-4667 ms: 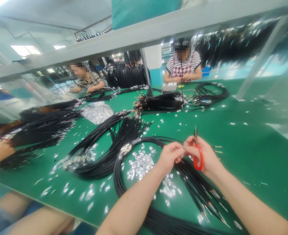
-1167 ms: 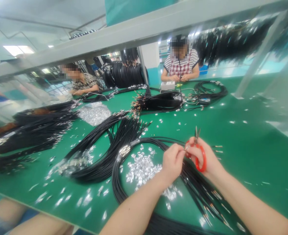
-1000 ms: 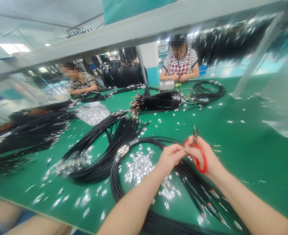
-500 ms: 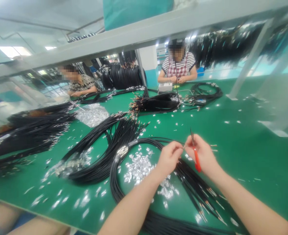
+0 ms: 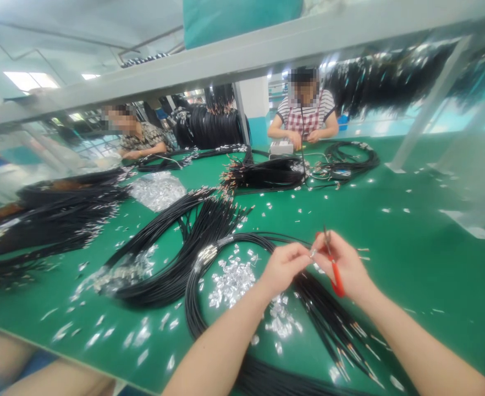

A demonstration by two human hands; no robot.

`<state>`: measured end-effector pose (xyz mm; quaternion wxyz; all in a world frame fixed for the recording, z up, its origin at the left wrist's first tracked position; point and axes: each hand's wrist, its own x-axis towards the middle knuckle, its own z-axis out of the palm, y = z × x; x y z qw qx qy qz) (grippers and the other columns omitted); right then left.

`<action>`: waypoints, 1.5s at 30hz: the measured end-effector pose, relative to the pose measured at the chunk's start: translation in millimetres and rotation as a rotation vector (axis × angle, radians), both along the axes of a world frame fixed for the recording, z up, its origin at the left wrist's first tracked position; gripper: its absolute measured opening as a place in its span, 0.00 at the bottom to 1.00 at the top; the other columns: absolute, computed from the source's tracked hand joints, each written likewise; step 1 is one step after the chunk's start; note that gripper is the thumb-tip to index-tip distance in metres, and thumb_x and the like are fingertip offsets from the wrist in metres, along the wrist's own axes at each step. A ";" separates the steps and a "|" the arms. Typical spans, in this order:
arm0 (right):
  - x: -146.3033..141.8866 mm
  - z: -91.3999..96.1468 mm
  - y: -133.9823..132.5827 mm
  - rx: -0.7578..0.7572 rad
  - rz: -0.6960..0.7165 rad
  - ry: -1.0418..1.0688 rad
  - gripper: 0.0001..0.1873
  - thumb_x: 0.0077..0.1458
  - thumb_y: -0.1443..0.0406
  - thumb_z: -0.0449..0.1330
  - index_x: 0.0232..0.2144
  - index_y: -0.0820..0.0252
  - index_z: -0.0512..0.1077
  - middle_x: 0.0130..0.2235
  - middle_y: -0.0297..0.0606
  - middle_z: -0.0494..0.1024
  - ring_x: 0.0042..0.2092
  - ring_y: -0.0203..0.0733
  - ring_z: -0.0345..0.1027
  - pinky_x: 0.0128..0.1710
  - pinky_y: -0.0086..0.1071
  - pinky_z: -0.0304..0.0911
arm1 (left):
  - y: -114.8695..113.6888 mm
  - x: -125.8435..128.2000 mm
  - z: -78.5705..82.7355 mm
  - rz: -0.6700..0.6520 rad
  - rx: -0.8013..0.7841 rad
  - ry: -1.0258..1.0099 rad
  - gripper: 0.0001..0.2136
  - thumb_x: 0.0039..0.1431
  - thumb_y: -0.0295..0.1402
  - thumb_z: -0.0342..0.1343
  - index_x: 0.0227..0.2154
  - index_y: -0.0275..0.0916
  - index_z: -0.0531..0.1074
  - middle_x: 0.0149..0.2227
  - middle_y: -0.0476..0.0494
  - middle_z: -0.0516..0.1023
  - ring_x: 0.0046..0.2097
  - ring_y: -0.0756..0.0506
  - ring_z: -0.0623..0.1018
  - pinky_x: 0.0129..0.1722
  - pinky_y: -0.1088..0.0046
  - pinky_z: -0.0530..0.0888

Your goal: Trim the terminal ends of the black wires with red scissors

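Note:
My left hand [image 5: 284, 268] is closed in a pinch at the end of a black cable [image 5: 273, 235], whose tip is mostly hidden by the fingers. My right hand [image 5: 352, 267] is wrapped round red-handled scissors [image 5: 338, 278], blades pointing up and away. Its thumb and forefinger meet the left fingertips, where a small silvery bit [image 5: 313, 254] shows. Below both hands runs a coil of black cables [image 5: 190, 300], taped at one spot, its stripped ends [image 5: 350, 344] fanned to the right. Loose foil pieces [image 5: 231, 281] lie inside the coil.
More cable bundles [image 5: 155, 291] lie left on the green table [image 5: 432, 275], near a plastic bag of silvery pieces [image 5: 158, 190]. A grey shelf beam [image 5: 226, 58] crosses above. Two co-workers sit opposite, one in a checked apron [image 5: 304, 122]; another person's legs [image 5: 56, 379] show lower left.
My fingertips have come closer together, and a silvery bit now shows between them. The scissors stay in my right hand. The co-worker in the apron has moved one hand down towards the table.

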<state>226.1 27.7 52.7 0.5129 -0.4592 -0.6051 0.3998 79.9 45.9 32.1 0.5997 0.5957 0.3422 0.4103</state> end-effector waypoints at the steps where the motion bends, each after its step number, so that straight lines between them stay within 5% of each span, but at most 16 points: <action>1: 0.1 0.9 -0.2 0.021 0.005 -0.036 0.08 0.44 0.63 0.59 0.24 0.56 0.62 0.25 0.30 0.64 0.27 0.33 0.57 0.27 0.29 0.57 | 2.7 -2.1 0.7 -0.077 -0.132 -0.068 0.11 0.46 0.39 0.58 0.23 0.35 0.68 0.18 0.53 0.62 0.20 0.56 0.57 0.20 0.77 0.53; 3: 0.6 0.8 1.0 0.052 0.027 -0.069 0.07 0.46 0.62 0.58 0.24 0.55 0.62 0.25 0.31 0.65 0.27 0.35 0.59 0.28 0.30 0.58 | 6.7 -5.5 1.1 -0.207 -0.331 -0.149 0.13 0.41 0.39 0.61 0.20 0.35 0.66 0.17 0.54 0.61 0.18 0.58 0.54 0.19 0.77 0.47; 6: 5.0 -3.8 7.3 0.047 0.041 -0.106 0.08 0.45 0.60 0.59 0.24 0.55 0.62 0.24 0.31 0.66 0.27 0.35 0.60 0.29 0.31 0.59 | 7.7 -5.2 -1.4 -0.214 -0.398 -0.192 0.13 0.39 0.36 0.63 0.20 0.34 0.65 0.17 0.52 0.64 0.18 0.57 0.59 0.18 0.78 0.49; 11: 15.3 -8.6 15.4 0.022 -0.139 -0.079 0.12 0.44 0.59 0.61 0.25 0.56 0.62 0.25 0.29 0.67 0.27 0.34 0.60 0.30 0.30 0.58 | 1.1 8.3 -6.9 0.036 -0.255 -0.266 0.09 0.41 0.31 0.61 0.22 0.35 0.66 0.19 0.50 0.69 0.22 0.54 0.66 0.25 0.76 0.62; 15: 8.7 -1.2 5.9 0.012 -0.109 -0.106 0.11 0.45 0.59 0.61 0.27 0.56 0.63 0.27 0.31 0.69 0.28 0.35 0.61 0.30 0.30 0.59 | -3.6 14.9 -7.0 0.275 -0.164 -0.170 0.09 0.40 0.30 0.62 0.20 0.35 0.66 0.19 0.53 0.67 0.24 0.54 0.65 0.27 0.77 0.62; 21: -4.1 1.5 -3.7 0.069 -0.154 -0.204 0.08 0.45 0.63 0.60 0.27 0.56 0.63 0.27 0.32 0.69 0.28 0.35 0.62 0.30 0.31 0.60 | -6.9 15.6 -9.4 0.418 0.013 -0.016 0.08 0.43 0.32 0.60 0.19 0.36 0.67 0.20 0.52 0.67 0.25 0.53 0.65 0.28 0.76 0.63; 25: -1.2 -1.6 -0.1 0.070 -0.111 -0.154 0.06 0.47 0.63 0.57 0.25 0.56 0.62 0.26 0.31 0.69 0.28 0.35 0.63 0.29 0.30 0.60 | -7.5 15.8 -7.2 0.403 -0.026 -0.048 0.06 0.42 0.30 0.60 0.20 0.36 0.68 0.21 0.51 0.68 0.26 0.52 0.67 0.29 0.75 0.63; 32: 12.8 -15.8 17.2 0.029 -0.161 -0.157 0.07 0.43 0.62 0.59 0.23 0.56 0.62 0.22 0.29 0.67 0.25 0.34 0.61 0.26 0.30 0.60 | -5.1 12.8 -0.7 0.168 -0.194 -0.255 0.06 0.42 0.30 0.60 0.21 0.35 0.69 0.19 0.50 0.69 0.24 0.53 0.67 0.29 0.75 0.63; 40: -5.3 -19.4 8.3 -0.160 0.061 0.030 0.14 0.41 0.59 0.63 0.30 0.57 0.66 0.30 0.34 0.73 0.32 0.37 0.67 0.34 0.33 0.64 | 0.0 11.0 -2.6 0.404 -0.051 -0.195 0.03 0.43 0.28 0.58 0.22 0.36 0.69 0.28 0.50 0.71 0.33 0.51 0.70 0.35 0.75 0.66; 45: -16.6 -22.6 3.0 -0.138 0.043 0.092 0.15 0.40 0.57 0.64 0.28 0.56 0.64 0.27 0.32 0.71 0.30 0.37 0.67 0.33 0.33 0.64 | -0.6 10.8 -1.6 0.408 -0.013 -0.218 0.09 0.44 0.27 0.58 0.32 0.38 0.70 0.30 0.49 0.71 0.34 0.51 0.71 0.37 0.74 0.68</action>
